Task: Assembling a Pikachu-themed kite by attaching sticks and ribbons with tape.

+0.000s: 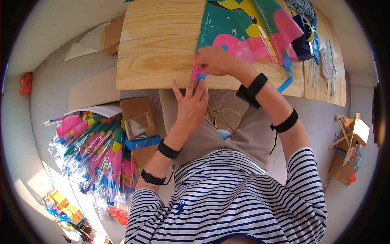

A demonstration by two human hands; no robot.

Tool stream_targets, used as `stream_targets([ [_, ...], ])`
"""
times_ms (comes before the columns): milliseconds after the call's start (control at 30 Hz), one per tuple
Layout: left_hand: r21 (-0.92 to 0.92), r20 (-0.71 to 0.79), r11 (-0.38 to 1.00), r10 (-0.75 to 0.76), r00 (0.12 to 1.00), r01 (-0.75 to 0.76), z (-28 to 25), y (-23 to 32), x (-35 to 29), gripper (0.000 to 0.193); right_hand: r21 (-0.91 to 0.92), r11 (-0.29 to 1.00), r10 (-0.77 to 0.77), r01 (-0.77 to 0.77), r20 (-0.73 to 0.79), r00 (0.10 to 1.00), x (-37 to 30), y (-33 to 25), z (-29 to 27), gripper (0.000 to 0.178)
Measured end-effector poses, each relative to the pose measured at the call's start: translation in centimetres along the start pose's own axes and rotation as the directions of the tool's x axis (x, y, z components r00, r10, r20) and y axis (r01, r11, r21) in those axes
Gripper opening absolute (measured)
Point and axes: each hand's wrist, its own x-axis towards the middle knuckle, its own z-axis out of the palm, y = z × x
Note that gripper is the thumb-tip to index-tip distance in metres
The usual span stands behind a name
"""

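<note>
A glossy printed plastic sheet (227,28), green, pink and yellow, lies on the wooden table (158,49). One narrow pink corner of it reaches the table's near edge, where a small blue strip (201,77) sits. My left hand (190,107) has its fingers spread, the tips resting at that edge beside the blue strip. Just above, my right hand (217,61) is closed, its curled fingers down on the sheet's left edge. What its fingertips pinch, if anything, is hidden. A loose blue ribbon (288,75) hangs from the sheet's right side.
At the table's right stands a dark blue tape dispenser (304,38) near thin green sticks (333,73) and a clear packet (326,63). On my left, many folded printed plastic sheets (95,146) lie heaped beside a cardboard box (136,107). A wooden stool-like frame (345,132) is far right.
</note>
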Motion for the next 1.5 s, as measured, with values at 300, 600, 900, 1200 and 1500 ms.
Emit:
stream_targets([
  [300, -0.007, -0.009, 1.000, 0.011, 1.000, -0.011, -0.1, 0.1, 0.1, 0.048, -0.049, 0.999, -0.015, 0.019, 0.080, 0.997, 0.5, -1.2, -0.9, 0.005],
  [600, -0.043, -0.015, 0.999, 0.004, 1.000, -0.005, -0.1, 0.1, 0.1, 0.047, -0.169, 0.983, -0.072, 0.066, -0.028, 0.997, 0.6, -1.1, 0.6, 0.004],
  [900, -0.027, -0.006, 0.998, 0.048, 0.999, -0.048, -0.3, -0.1, 0.6, 0.035, -0.263, 0.964, -0.045, 0.034, -0.033, 0.998, 0.6, -1.5, 0.8, 0.008],
  [1200, -0.037, -0.003, 0.992, 0.123, 0.992, -0.123, -0.2, -0.6, 1.4, 0.028, -0.242, 0.970, -0.054, 0.038, -0.062, 0.997, 0.7, -1.1, 1.3, 0.011],
  [1500, -0.047, 0.034, 0.982, 0.185, 0.982, -0.183, -0.6, -1.0, 2.2, 0.022, -0.287, 0.957, -0.073, 0.036, -0.121, 0.990, 0.8, -1.1, 1.7, 0.009],
])
